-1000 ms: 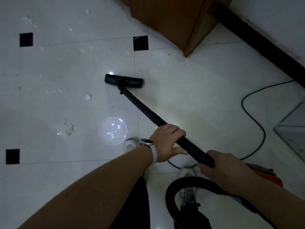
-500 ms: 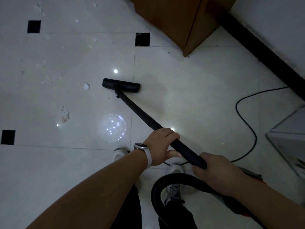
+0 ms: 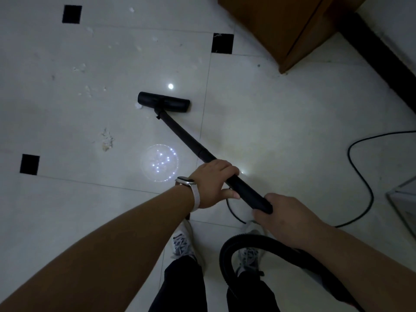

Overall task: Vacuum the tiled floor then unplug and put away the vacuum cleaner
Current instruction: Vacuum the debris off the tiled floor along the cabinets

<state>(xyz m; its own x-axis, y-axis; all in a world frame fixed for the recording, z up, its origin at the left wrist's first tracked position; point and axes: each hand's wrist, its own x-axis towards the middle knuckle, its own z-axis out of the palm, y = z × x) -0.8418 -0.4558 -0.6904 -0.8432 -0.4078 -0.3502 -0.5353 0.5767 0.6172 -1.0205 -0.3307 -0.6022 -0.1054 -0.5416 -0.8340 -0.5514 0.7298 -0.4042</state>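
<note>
Left hand (image 3: 212,183) wraps the wand (image 3: 186,138) mid-tube; right hand (image 3: 290,219) grips its rear end. Floor head (image 3: 163,102) flat on tiles (image 3: 270,122) at 11 o'clock. Scraps (image 3: 107,140) at 9, cabinet (image 3: 281,25) at 1, cord (image 3: 362,176) looping at 3.

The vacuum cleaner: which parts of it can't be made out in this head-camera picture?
- Body: out of the head view; the hose runs off the bottom edge under the right forearm.
- Plug and socket: the cord leaves by the right edge.
- Joint of wand and hose: covered by the right hand.
- Underside of the floor head: faces the tiles.
</note>
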